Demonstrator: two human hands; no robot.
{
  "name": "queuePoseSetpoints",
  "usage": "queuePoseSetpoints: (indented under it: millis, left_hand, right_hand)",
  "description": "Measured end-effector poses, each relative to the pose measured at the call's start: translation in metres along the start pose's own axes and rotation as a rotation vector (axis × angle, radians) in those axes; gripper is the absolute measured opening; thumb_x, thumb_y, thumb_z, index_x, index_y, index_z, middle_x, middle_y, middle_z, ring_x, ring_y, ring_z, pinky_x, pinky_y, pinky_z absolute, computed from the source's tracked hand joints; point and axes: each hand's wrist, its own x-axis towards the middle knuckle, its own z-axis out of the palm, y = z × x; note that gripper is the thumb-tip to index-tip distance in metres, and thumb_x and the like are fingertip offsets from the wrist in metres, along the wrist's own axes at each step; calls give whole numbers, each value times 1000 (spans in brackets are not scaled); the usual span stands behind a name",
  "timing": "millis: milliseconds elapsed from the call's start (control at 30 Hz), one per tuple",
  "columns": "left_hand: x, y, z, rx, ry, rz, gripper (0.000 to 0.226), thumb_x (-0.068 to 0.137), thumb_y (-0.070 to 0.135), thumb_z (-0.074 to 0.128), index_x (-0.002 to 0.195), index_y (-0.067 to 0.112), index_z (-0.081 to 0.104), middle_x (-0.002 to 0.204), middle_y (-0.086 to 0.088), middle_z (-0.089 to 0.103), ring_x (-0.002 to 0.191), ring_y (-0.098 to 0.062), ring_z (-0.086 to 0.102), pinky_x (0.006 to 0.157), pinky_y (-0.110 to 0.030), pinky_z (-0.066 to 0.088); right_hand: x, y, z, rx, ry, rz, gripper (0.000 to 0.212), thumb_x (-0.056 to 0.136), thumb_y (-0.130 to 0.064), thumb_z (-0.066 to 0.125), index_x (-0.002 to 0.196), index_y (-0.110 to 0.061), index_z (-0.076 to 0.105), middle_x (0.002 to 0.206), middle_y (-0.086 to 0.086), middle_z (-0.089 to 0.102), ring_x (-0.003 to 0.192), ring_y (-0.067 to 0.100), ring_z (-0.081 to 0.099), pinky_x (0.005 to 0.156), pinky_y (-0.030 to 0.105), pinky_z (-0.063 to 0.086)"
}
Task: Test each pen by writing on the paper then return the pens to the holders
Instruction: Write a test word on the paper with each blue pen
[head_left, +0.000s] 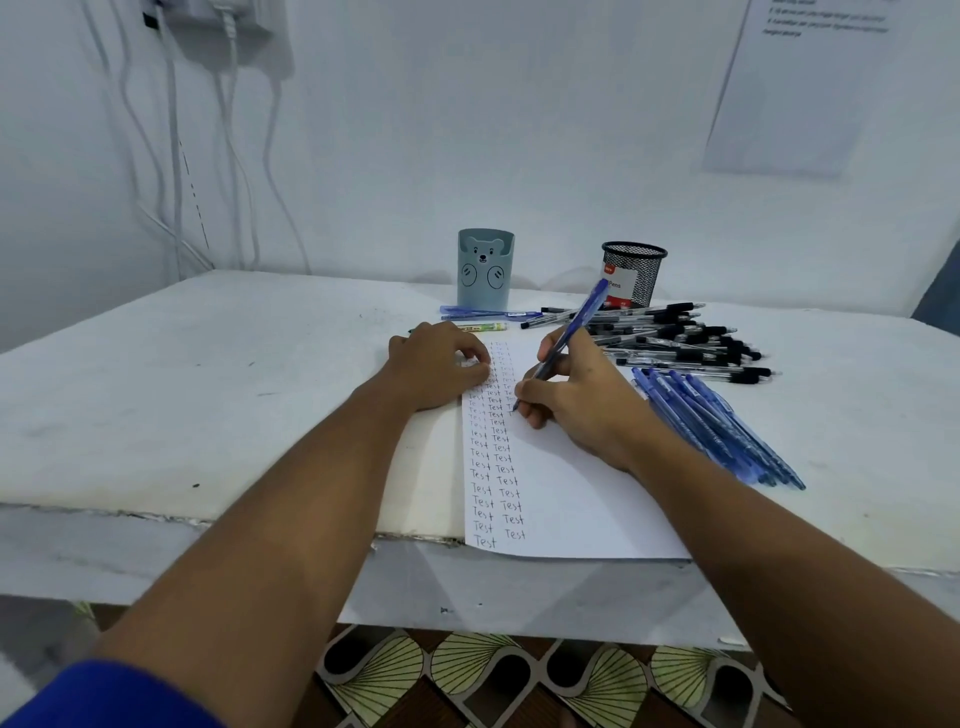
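Observation:
My right hand (576, 400) grips a blue pen (584, 318) with its tip down on the white paper (571, 499). The paper carries two long columns of the word "Test" and a short third one. My left hand (436, 364) rests on the paper's upper left corner, fingers curled, holding nothing. A pale blue bear holder (484, 270) and a black mesh holder (634, 273) stand at the back of the table. Several black pens (685, 340) lie in a pile right of my right hand, and several blue pens (717, 426) lie in a bundle nearer me.
A few blue pens (488, 313) and a green pen (480, 328) lie in front of the bear holder. White cables (171, 156) hang down the wall at the left. A printed sheet (795, 88) is stuck on the wall at the right. The table's front edge (156, 514) is chipped.

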Motion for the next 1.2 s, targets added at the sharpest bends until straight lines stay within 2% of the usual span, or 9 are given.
queuePoseSetpoints:
  millis: [133, 200, 333, 433, 667, 867, 1100, 1200]
  left_hand:
    - [0, 0, 0, -3, -2, 0, 12, 85, 40, 63, 94, 37, 70, 109, 11, 64, 108, -14, 52, 94, -38, 33]
    - [0, -1, 0, -7, 1, 0, 11, 85, 40, 63, 93, 37, 70, 108, 11, 64, 108, -14, 53, 94, -37, 33]
    - [0, 0, 0, -8, -6, -7, 9, 84, 40, 64, 91, 38, 70, 106, 12, 65, 108, -14, 54, 95, -39, 36]
    - [-1, 1, -1, -6, -3, -13, 8, 84, 40, 64, 90, 38, 69, 107, 12, 66, 109, -14, 54, 96, -39, 36]
    - [-2, 2, -1, -1, -2, -15, 11, 85, 40, 64, 94, 37, 70, 106, 12, 65, 109, -15, 53, 95, -38, 35]
    - [-2, 3, -3, -6, -7, -14, 13, 86, 40, 65, 96, 35, 71, 107, 11, 65, 110, -16, 54, 97, -39, 36]
    - [-3, 3, -3, 0, -22, -14, 8, 86, 39, 64, 92, 37, 70, 93, 16, 57, 108, -15, 54, 96, -39, 36]
    - [-3, 3, -3, -3, -21, -13, 7, 86, 38, 64, 91, 38, 70, 94, 16, 57, 108, -15, 54, 96, -39, 36]
  right_hand:
    - [1, -2, -5, 200, 6, 61, 35, 86, 14, 61, 92, -12, 39, 66, 17, 61, 67, 34, 56, 55, 37, 47]
    - [1, -1, -4, 183, -6, 58, 35, 86, 14, 62, 92, -11, 39, 67, 17, 62, 67, 35, 56, 55, 38, 47]
    - [0, 2, -2, 38, -11, 5, 34, 85, 9, 64, 92, -15, 41, 70, 15, 66, 65, 34, 58, 65, 44, 50]
    - [1, 2, -3, 57, -11, 15, 34, 84, 9, 65, 91, -14, 41, 68, 14, 67, 65, 34, 60, 69, 46, 52]
    - [1, 1, -5, 117, -1, 39, 34, 83, 12, 61, 91, -13, 40, 69, 18, 62, 65, 32, 54, 56, 39, 44]
    - [3, 2, -3, 74, -13, 31, 34, 82, 10, 63, 91, -15, 41, 69, 17, 64, 64, 31, 57, 61, 40, 48]
    - [3, 2, -5, 139, 4, 56, 35, 82, 14, 62, 91, -12, 41, 71, 21, 61, 63, 32, 56, 54, 36, 45]
    - [4, 3, -7, 186, 41, 66, 34, 83, 15, 60, 91, -12, 40, 69, 20, 58, 63, 32, 53, 49, 34, 42]
